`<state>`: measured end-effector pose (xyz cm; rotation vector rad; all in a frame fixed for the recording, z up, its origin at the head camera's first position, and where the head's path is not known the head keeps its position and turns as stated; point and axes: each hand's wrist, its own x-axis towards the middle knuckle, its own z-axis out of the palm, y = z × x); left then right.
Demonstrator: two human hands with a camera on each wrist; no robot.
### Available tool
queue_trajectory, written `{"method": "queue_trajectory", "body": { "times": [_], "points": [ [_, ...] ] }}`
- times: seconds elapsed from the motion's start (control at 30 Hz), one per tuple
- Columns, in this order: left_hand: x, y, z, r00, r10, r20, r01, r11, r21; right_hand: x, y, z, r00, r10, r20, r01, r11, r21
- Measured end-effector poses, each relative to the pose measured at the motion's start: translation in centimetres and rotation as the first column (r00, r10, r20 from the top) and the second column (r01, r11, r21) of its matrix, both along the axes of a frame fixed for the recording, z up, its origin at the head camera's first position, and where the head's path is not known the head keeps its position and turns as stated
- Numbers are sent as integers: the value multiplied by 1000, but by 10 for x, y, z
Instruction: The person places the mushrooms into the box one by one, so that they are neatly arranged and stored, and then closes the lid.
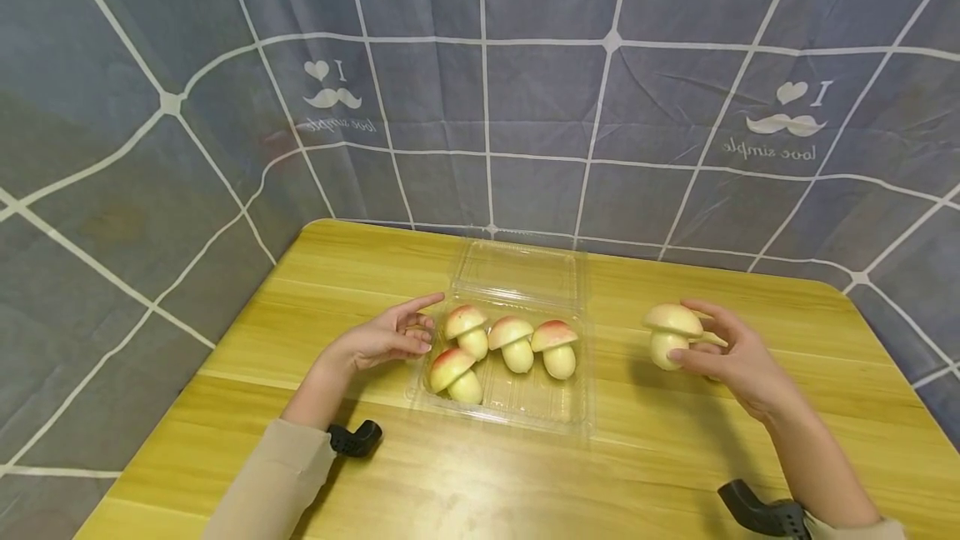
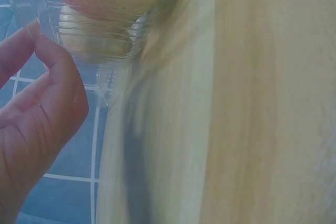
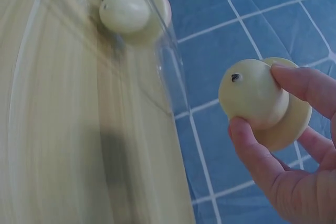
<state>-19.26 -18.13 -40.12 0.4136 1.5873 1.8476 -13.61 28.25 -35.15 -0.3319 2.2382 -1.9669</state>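
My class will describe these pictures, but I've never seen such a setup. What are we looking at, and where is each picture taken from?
There is no machine here: a person uses two bare hands. The wide picture comes from a camera worn on the head, looking forward and down; the other two come from cameras on each wrist. On the wooden table lies a clear plastic container, its lid open, with four mushroom-shaped pieces inside. The right hand holds a fifth piece above the table. The left hand is at the container's left edge; whether it pinches the plastic is unclear.
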Motion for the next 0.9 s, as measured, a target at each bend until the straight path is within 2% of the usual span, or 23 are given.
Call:
{"method": "queue_trajectory", "body": {
  "times": [0.27,0.57,0.9],
  "points": [
    [0,-2,-2,1000,0,1,0,1000,3,-4,-27,2,999,45,-5,-45,999,7],
    [2,1,-3,1000,2,17,-2,1000,19,-10,-50,6,997,68,34,-69,997,22],
    [-1,0,-3,1000,11,-2,-11,1000,11,-16,-73,6,991,119,60,-121,992,30]
  ]
}}
